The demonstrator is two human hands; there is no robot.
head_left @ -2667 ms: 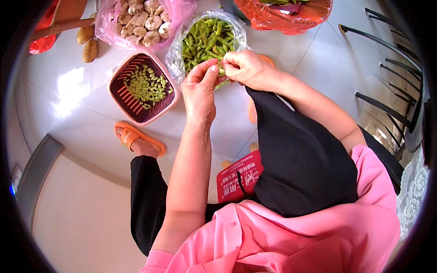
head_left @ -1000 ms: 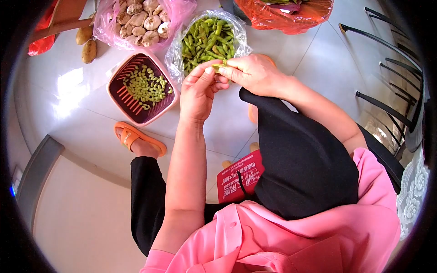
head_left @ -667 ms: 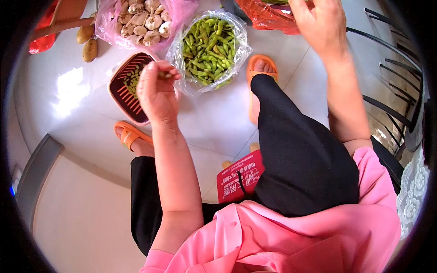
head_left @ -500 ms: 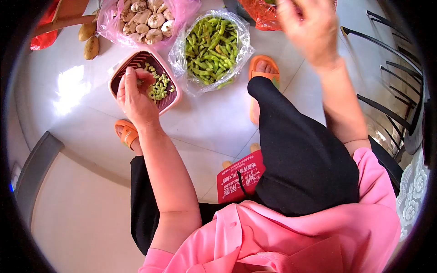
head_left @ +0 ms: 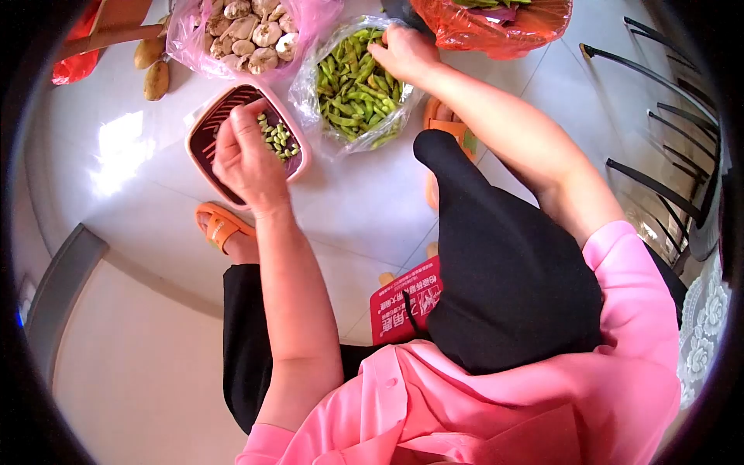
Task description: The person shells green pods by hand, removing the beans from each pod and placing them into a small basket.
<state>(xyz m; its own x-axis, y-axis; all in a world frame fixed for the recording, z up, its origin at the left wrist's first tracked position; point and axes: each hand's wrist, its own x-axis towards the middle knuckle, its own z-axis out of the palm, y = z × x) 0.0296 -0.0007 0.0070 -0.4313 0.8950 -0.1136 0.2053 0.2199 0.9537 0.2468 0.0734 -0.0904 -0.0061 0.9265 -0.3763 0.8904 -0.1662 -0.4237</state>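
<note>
Over the pink basket (head_left: 304,161) hovers my left hand (head_left: 254,159), its fingers curled together; what they hold, if anything, is hidden. Shelled green beans (head_left: 277,138) lie on the basket's dark slatted bottom. To the right, a clear plastic bag (head_left: 308,91) stands open, full of green edamame pods (head_left: 353,97). My right hand (head_left: 411,56) reaches over the bag's upper right rim, thumb and fingers closing on an edamame pod at the top of the heap.
A pink bag (head_left: 182,48) of garlic bulbs (head_left: 265,58) sits behind the basket, and a red bag (head_left: 496,31) with leafy greens is at upper right. Two potatoes (head_left: 156,80) lie on the floor at left. A black metal rack (head_left: 659,54) stands at right.
My right hand has come from above the red bag down and left onto the edamame pods. My left hand has shifted slightly right over the basket, fingers more curled.
</note>
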